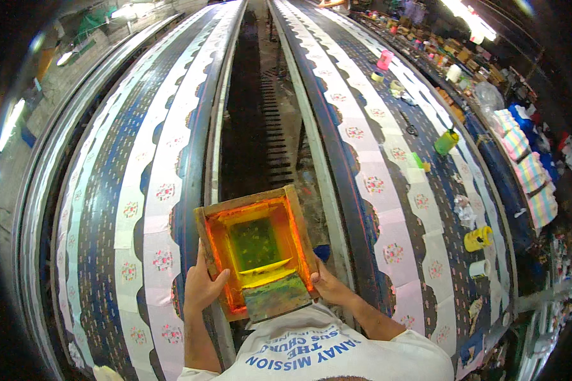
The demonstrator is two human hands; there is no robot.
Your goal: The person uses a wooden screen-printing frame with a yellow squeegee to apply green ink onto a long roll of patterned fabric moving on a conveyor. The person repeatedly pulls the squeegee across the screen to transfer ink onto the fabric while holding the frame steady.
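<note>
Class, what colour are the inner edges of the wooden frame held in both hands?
Bright reddish-orange; the wooden frame shows best in the head view.

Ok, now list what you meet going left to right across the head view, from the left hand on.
Left hand, frame, right hand, pink container, green container, yellow container, striped cloths.
</note>
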